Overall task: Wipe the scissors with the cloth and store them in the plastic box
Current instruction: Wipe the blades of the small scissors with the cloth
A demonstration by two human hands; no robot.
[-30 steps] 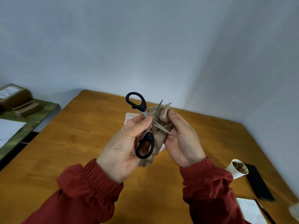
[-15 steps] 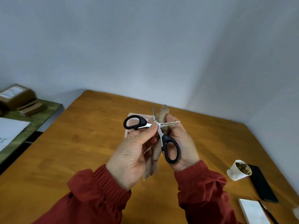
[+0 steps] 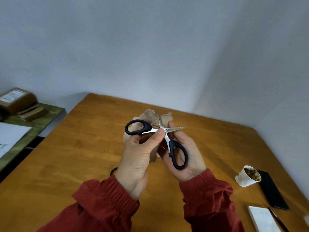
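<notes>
Black-handled scissors are held spread open above the wooden table, one blade pointing up, the other to the right. My left hand pinches them at the shank near the pivot. My right hand lies behind the lower handle and holds a beige cloth that bunches up behind the blades. A small pale bit of the plastic box shows behind my left hand; most of it is hidden.
A tipped paper cup with brown residue lies at the right, next to a black phone. A white notepad with a pen sits at the lower right. A side shelf with cardboard boxes and paper stands left.
The scissors have turned from handles stacked upright to one handle left and one lower right, and both hands have dropped slightly. The cloth now bunches higher behind the blades.
</notes>
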